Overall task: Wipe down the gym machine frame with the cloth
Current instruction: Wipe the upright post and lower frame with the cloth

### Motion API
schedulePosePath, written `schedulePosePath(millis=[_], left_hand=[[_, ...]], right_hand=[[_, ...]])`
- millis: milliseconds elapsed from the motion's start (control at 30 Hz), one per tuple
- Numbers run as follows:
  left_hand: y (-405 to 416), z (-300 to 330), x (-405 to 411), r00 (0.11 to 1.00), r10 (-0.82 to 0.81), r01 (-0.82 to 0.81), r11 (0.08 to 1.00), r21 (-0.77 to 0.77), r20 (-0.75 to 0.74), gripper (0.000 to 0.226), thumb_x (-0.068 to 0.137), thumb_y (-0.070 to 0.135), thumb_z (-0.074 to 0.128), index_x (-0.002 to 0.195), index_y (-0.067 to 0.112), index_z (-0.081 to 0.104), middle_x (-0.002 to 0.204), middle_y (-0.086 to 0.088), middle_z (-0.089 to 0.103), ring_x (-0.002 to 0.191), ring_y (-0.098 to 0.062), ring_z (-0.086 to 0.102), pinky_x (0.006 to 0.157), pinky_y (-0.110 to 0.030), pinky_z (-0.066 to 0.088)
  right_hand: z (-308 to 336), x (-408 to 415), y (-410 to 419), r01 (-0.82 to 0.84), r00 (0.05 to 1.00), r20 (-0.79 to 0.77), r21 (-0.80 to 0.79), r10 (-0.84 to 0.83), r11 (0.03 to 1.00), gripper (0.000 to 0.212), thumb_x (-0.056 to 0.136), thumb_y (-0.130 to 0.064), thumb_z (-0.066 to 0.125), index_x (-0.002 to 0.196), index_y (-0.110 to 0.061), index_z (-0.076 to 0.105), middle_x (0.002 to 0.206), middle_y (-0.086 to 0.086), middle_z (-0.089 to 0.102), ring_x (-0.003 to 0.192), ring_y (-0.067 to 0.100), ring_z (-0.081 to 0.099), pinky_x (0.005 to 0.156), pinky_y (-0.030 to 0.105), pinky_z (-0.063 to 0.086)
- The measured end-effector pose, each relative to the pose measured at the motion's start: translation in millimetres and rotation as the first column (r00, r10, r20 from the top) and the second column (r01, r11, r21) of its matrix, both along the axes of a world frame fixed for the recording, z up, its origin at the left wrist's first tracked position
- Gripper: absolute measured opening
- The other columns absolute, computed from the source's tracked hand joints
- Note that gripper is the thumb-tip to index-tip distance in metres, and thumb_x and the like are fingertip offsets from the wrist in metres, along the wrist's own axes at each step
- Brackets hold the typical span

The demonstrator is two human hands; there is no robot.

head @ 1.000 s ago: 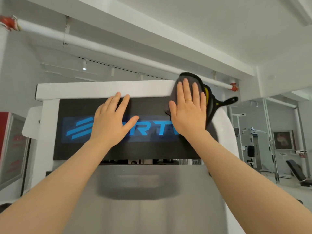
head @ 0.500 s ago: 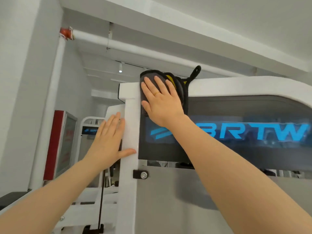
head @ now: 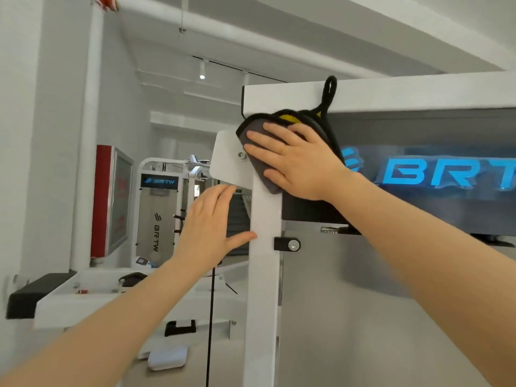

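The white gym machine frame [head: 264,289] has an upright post at centre and a top beam running right. A grey cloth [head: 258,163] with black edging, yellow inside and a black hanging loop lies against the top of the post, just under the beam's corner. My right hand [head: 296,160] presses flat on the cloth with straight fingers pointing left. My left hand [head: 208,233] rests open against the left side of the post, lower down, thumb touching the post's front face.
A dark panel with blue BRTW letters [head: 435,174] sits right of the cloth. A black bracket with a bolt [head: 287,244] sticks out of the post below. Another machine [head: 160,213] and a red sign [head: 110,202] stand behind on the left.
My right hand has slid the cloth left along the top of the panel to the corner and then down onto the upright post. My left hand moved from the panel to the post's side.
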State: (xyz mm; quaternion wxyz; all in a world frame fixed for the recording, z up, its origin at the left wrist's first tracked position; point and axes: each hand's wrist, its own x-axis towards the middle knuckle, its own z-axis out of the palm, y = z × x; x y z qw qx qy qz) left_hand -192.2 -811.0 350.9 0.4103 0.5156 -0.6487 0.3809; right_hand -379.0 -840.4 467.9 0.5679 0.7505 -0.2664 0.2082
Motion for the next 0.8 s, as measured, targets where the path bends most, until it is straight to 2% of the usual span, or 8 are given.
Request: schedulePosePath(millis=[100, 200, 300, 367, 433, 633, 700, 800], left_hand=[[0.3, -8.0, 4.1, 0.998, -0.028, 0.026, 0.999, -0.031, -0.054, 0.071, 0.069, 0.053, 0.064, 0.119, 0.003, 0.055, 0.114, -0.016, 0.056, 0.109, -0.034, 0.053, 0.094, -0.038, 0.033], [-1.2, -21.2, 2.0, 0.986, -0.113, 0.112, 0.994, -0.010, -0.120, 0.060, 0.073, 0.049, 0.067, 0.114, 0.006, 0.059, 0.112, -0.015, 0.055, 0.106, -0.033, 0.051, 0.089, -0.035, 0.032], [-3.9, -45.9, -8.2, 0.954, -0.249, 0.266, 0.960, 0.085, -0.170, 0.061, 0.075, 0.057, 0.052, 0.110, 0.008, 0.061, 0.109, -0.008, 0.054, 0.094, -0.021, 0.054, 0.082, -0.028, 0.040], [-2.5, -63.9, -18.8, 0.899, -0.325, 0.379, 0.913, 0.149, -0.294, 0.054, 0.079, 0.047, 0.061, 0.119, 0.011, 0.057, 0.111, 0.001, 0.050, 0.089, -0.010, 0.051, 0.081, -0.023, 0.043], [-3.7, -77.4, -26.8, 0.830, -0.370, 0.460, 0.877, 0.136, -0.418, 0.050, 0.082, 0.032, 0.064, 0.127, 0.015, 0.051, 0.106, 0.007, 0.049, 0.084, -0.007, 0.051, 0.080, -0.025, 0.048], [-11.4, -86.5, -32.1, 0.600, -0.425, 0.604, 0.796, 0.036, -0.678, 0.044, 0.083, 0.024, 0.064, 0.125, 0.019, 0.054, 0.109, 0.005, 0.060, 0.088, -0.008, 0.059, 0.082, -0.032, 0.054], [-10.4, -89.1, -35.1, 0.576, -0.435, 0.612, 0.791, 0.013, -0.692, 0.039, 0.084, 0.024, 0.064, 0.121, 0.020, 0.056, 0.110, 0.004, 0.061, 0.089, -0.010, 0.061, 0.082, -0.036, 0.054], [-8.7, -86.9, -32.8, 0.584, -0.438, 0.622, 0.782, 0.030, -0.684, 0.037, 0.083, 0.025, 0.065, 0.120, 0.019, 0.058, 0.108, 0.004, 0.062, 0.088, -0.010, 0.061, 0.082, -0.037, 0.054]], right_hand=[[13.8, 8.8, -2.1, 0.037, 0.999, 0.041, -0.049, -0.035, 0.998, 0.064, 0.090, -0.045, 0.004, 0.147, -0.026, 0.026, 0.156, -0.004, 0.019, 0.144, 0.024, 0.012, 0.112, 0.040, 0.005], [-15.6, 7.8, -1.7, -0.004, 1.000, -0.024, -0.056, 0.002, 0.998, 0.059, 0.092, -0.041, 0.015, 0.140, -0.021, 0.041, 0.150, 0.002, 0.034, 0.140, 0.029, 0.026, 0.109, 0.043, 0.011], [-76.6, -2.4, -1.7, -0.065, 0.987, -0.144, 0.011, 0.065, 0.998, 0.051, 0.091, -0.038, 0.027, 0.133, -0.022, 0.051, 0.144, 0.003, 0.043, 0.136, 0.029, 0.036, 0.108, 0.043, 0.017], [-86.3, -7.4, 2.3, -0.090, 0.970, -0.219, 0.082, 0.106, 0.993, 0.048, 0.091, -0.038, 0.029, 0.131, -0.025, 0.054, 0.142, 0.001, 0.046, 0.135, 0.028, 0.038, 0.108, 0.043, 0.016], [-68.1, -7.1, -1.1, -0.095, 0.955, -0.276, 0.065, 0.109, 0.993, 0.049, 0.091, -0.041, 0.028, 0.130, -0.027, 0.053, 0.142, 0.000, 0.046, 0.135, 0.027, 0.037, 0.108, 0.042, 0.014], [-22.4, 17.1, 1.5, -0.016, 1.000, -0.015, 0.064, 0.017, 0.998, 0.063, 0.087, -0.046, 0.013, 0.137, -0.026, 0.045, 0.151, 0.001, 0.032, 0.143, 0.027, 0.017, 0.114, 0.043, 0.005], [-42.5, 18.5, 3.3, -0.018, 1.000, -0.022, 0.063, 0.019, 0.998, 0.059, 0.089, -0.044, 0.018, 0.131, -0.022, 0.052, 0.147, 0.004, 0.039, 0.141, 0.030, 0.024, 0.112, 0.043, 0.008], [-83.9, 10.9, 3.5, 0.011, 0.992, -0.126, 0.086, 0.000, 0.996, 0.054, 0.090, -0.041, 0.023, 0.131, -0.021, 0.052, 0.144, 0.005, 0.044, 0.138, 0.030, 0.031, 0.113, 0.046, 0.017]])
